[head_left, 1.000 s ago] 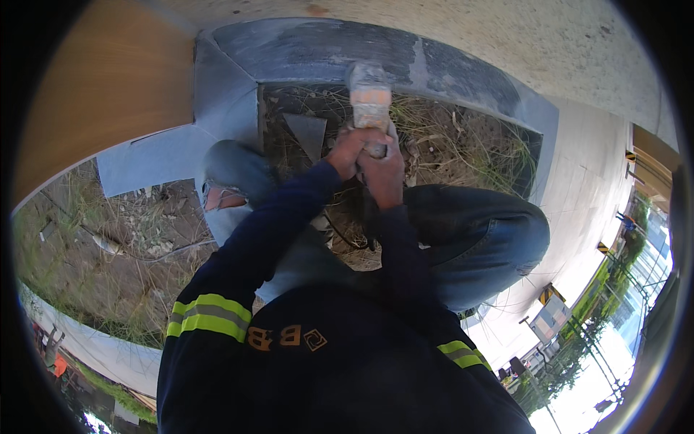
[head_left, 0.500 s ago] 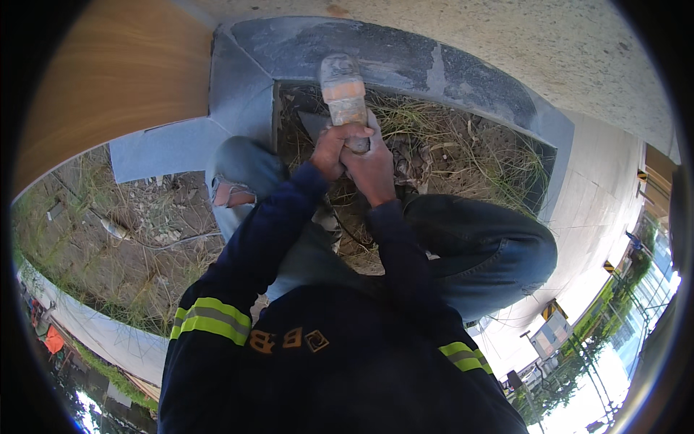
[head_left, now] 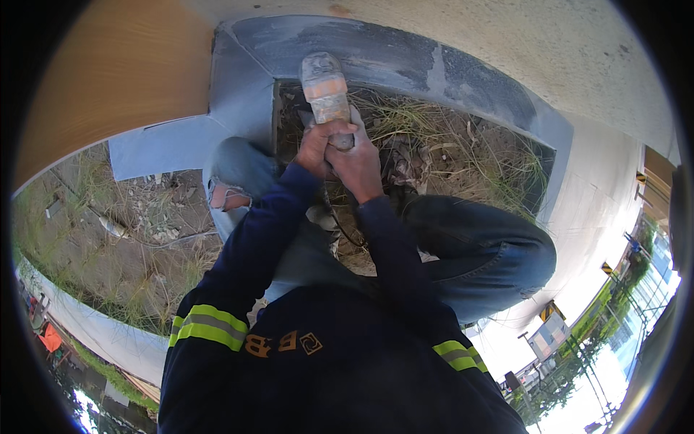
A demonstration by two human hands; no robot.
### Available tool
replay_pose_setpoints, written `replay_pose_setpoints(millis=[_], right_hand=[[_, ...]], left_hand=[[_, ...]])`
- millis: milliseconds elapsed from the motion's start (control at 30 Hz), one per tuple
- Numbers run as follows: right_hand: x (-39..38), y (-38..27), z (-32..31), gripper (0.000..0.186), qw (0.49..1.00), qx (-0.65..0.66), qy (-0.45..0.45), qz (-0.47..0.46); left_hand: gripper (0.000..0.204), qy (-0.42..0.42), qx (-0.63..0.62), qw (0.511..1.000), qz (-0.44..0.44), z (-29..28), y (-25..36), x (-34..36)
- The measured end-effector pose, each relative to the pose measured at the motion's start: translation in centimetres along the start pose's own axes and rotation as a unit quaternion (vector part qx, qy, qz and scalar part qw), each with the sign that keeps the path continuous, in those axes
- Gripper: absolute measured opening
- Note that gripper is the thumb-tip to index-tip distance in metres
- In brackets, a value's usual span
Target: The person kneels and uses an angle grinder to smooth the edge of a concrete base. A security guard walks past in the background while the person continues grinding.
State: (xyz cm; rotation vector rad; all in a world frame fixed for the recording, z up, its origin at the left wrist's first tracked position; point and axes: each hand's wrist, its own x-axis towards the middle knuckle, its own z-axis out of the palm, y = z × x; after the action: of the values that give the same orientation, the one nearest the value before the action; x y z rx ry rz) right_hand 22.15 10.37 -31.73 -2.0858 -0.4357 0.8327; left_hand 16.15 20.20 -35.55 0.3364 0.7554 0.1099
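Note:
A dust-coated angle grinder [head_left: 324, 94] with an orange band lies over the inner edge of a dark grey stone slab [head_left: 405, 58]. Its disc is hidden from above. My left hand [head_left: 316, 150] is closed round the near end of the grinder's body, fingers across the top. Against it, my right hand [head_left: 359, 165] grips the same end from the right side. A dark cord [head_left: 340, 224] hangs below my hands between my legs. Whitish dust streaks the slab's surface.
The slabs frame a bed of soil and dry grass [head_left: 463, 148]. A brown panel [head_left: 123, 79] stands at the left, a pale wall [head_left: 549, 50] beyond the slab. Left of my bent knee, a cable with a pale connector [head_left: 112, 226] lies on the ground. Light paving [head_left: 589, 188] runs along the right.
Both hands and the grinder have shifted a little to the left along the slab, and the grinder's far end has tilted slightly left. My grip is the same.

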Motion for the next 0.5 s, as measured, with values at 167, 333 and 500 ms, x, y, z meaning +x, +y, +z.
replay_pose_setpoints(millis=[167,333,500], right_hand=[[-1.6,1.6,-2.9,0.083,0.998,0.030,0.046,0.011],[-1.8,6.7,-8.6,0.080,0.984,0.070,0.160,-0.015],[-1.5,5.7,-8.3,0.080,0.988,0.060,0.139,-0.022]], left_hand=[[0.038,-0.013,0.012,1.000,-0.016,2.4,-3.3,1.1],[0.039,-0.079,0.065,0.994,-0.050,8.2,-8.8,4.4],[0.041,-0.061,0.078,0.993,-0.068,7.6,-7.8,4.5]])
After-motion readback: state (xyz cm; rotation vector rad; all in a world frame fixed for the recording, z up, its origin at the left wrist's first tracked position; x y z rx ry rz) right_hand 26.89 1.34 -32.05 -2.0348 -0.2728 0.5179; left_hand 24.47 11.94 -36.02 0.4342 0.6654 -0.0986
